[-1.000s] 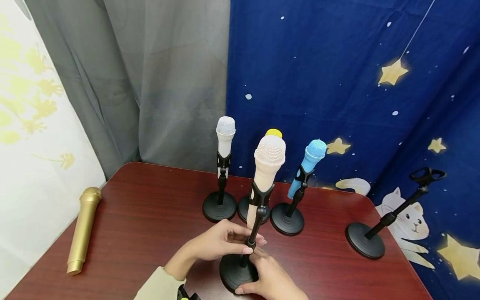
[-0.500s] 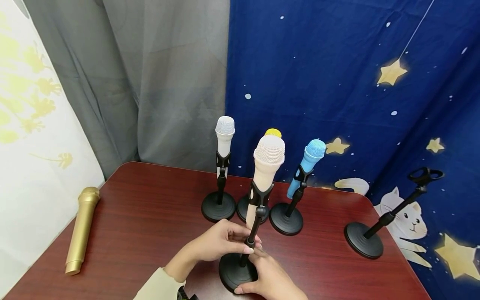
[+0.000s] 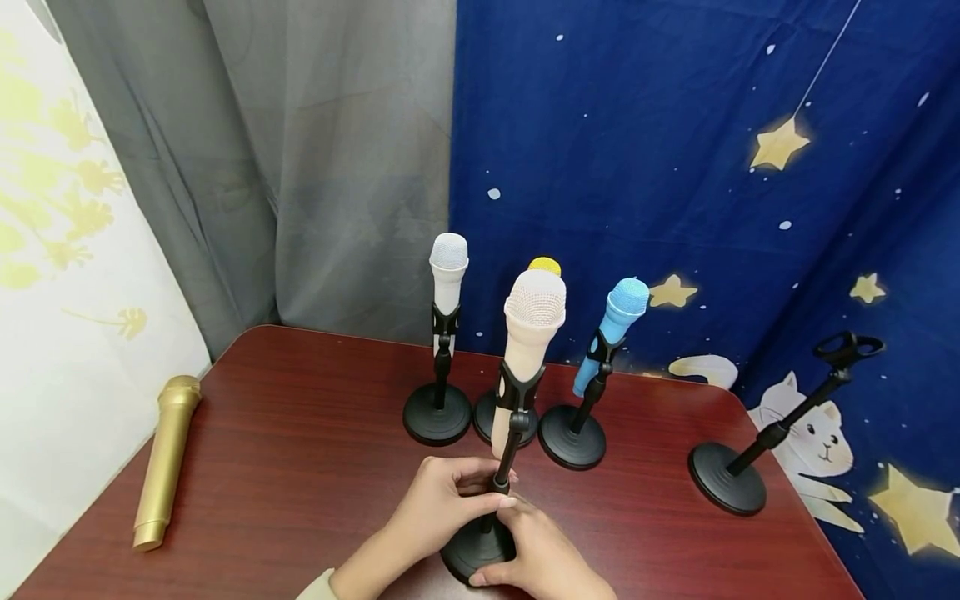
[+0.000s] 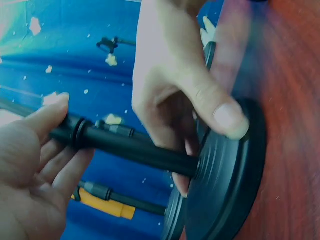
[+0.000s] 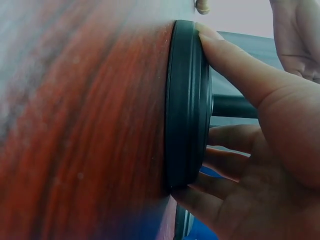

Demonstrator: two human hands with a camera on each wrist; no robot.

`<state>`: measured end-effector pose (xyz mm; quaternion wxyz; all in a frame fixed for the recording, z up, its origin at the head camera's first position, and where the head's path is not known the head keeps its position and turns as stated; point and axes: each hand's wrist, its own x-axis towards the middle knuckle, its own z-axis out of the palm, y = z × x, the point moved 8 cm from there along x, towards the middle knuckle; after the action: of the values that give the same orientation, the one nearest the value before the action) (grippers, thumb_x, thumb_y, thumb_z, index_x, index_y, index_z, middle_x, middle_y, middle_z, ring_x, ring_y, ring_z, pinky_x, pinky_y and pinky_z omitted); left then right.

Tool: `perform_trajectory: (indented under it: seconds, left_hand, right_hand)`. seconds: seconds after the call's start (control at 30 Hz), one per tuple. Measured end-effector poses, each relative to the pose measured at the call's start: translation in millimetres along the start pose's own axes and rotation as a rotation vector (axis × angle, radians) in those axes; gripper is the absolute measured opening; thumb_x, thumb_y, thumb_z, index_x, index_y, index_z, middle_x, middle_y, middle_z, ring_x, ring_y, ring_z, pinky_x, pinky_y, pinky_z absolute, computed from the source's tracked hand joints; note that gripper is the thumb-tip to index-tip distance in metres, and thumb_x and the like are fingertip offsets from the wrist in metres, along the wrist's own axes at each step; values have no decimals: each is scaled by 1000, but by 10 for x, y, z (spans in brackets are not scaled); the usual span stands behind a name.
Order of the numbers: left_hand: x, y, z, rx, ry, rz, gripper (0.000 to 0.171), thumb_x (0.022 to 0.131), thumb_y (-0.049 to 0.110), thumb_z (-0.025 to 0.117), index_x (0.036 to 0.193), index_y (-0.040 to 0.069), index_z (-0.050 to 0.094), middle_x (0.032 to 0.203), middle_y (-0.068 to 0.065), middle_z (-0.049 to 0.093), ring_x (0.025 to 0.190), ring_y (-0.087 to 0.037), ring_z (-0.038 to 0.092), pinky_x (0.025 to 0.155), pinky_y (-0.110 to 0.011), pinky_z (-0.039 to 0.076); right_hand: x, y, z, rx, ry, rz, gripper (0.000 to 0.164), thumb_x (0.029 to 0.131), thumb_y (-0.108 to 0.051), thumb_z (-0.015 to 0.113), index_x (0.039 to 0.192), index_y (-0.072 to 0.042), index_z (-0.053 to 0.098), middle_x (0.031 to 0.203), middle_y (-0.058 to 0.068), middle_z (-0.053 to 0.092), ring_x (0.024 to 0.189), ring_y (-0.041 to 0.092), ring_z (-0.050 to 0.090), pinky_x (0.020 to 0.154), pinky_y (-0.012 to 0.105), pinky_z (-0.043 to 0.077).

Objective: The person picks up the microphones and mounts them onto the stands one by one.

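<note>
A cream microphone [image 3: 528, 342] sits tilted in the clip of a black desk microphone stand [image 3: 474, 554], close in front of the person. My left hand [image 3: 442, 504] holds the stand's pole at its collar; in the left wrist view, the thumb lies above the collar [image 4: 75, 132] and the fingers below. Lower down, my right hand [image 3: 543, 554] grips the round base, its thumb on the rim and its fingers around the far side. The base [image 5: 187, 110] stands on the tabletop in the right wrist view.
Behind are stands with a white microphone [image 3: 447, 283], a blue microphone [image 3: 618, 317] and a mostly hidden yellow microphone [image 3: 545, 265]. A stand with a bare clip [image 3: 727, 479] is at right. A gold microphone [image 3: 167, 467] lies at left on the table [image 3: 300, 433]. Curtains [image 3: 360, 167] hang behind.
My left wrist and hand have dropped slightly, with the sleeve sliding toward the bottom edge of the head view. The right hand keeps its hold on the base.
</note>
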<state>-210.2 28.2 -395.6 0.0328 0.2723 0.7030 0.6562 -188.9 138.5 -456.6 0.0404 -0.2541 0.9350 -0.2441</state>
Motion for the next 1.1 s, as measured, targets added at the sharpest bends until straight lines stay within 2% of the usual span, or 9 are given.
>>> perform_trajectory:
  seconds: [0.2, 0.33, 0.5, 0.77, 0.87, 0.93, 1.03, 1.1]
  left_hand:
    - [-54, 95, -40, 168, 166, 62, 25, 76, 26, 80, 99, 18, 73, 92, 1, 75, 82, -6, 71, 70, -24, 57]
    - [-69, 153, -59, 284, 261, 92, 25, 70, 30, 84, 89, 22, 70, 86, 8, 72, 73, 0, 69, 65, -20, 56]
    - [-73, 190, -45, 369, 328, 105, 29, 67, 34, 86, 83, 22, 65, 81, 12, 67, 68, 4, 65, 63, -15, 54]
    - [-82, 273, -2, 518, 431, 190, 36, 63, 29, 89, 78, 21, 58, 80, 15, 60, 66, 7, 59, 61, -9, 49]
    - [-86, 278, 6, 531, 433, 207, 36, 64, 34, 88, 81, 21, 59, 81, 15, 59, 66, 7, 58, 62, -9, 49]
    - [-93, 270, 5, 518, 411, 213, 35, 66, 39, 86, 84, 23, 61, 82, 17, 58, 69, 7, 59, 64, -10, 50]
    - [-106, 261, 16, 461, 330, 263, 31, 73, 40, 82, 94, 25, 64, 89, 17, 62, 77, 5, 62, 70, -15, 54]
    - [-103, 239, 36, 388, 236, 284, 29, 80, 35, 77, 104, 24, 66, 97, 14, 66, 87, 1, 65, 76, -18, 55]
  right_hand:
    - [0, 29, 28, 60, -29, 31, 79, 69, -63, 73, 135, -24, 54, 133, -4, 57, 118, 12, 56, 93, 34, 49]
    - [-1, 35, 43, 86, -36, 34, 78, 69, -62, 74, 135, -25, 53, 132, -4, 58, 115, 11, 56, 91, 32, 49]
    - [-12, 17, 31, 82, -26, 17, 77, 70, -62, 74, 136, -27, 52, 133, -4, 58, 115, 12, 57, 91, 33, 49]
    - [-15, 6, -20, 65, -3, 12, 77, 69, -60, 75, 133, -22, 56, 127, -5, 61, 110, 10, 59, 87, 30, 50]
    - [-19, 7, -24, 63, 1, 6, 75, 69, -60, 76, 131, -22, 58, 125, -6, 62, 108, 8, 59, 86, 29, 50]
    - [-23, 7, -18, 71, 2, 1, 74, 69, -59, 76, 130, -22, 58, 124, -6, 62, 108, 8, 59, 87, 29, 50]
    - [-28, 2, -10, 83, 10, -13, 79, 70, -58, 76, 134, -18, 54, 127, -3, 61, 111, 10, 58, 90, 31, 50]
    - [-30, 1, -11, 93, 14, -15, 82, 70, -58, 77, 135, -15, 52, 128, -1, 60, 112, 11, 58, 90, 32, 50]
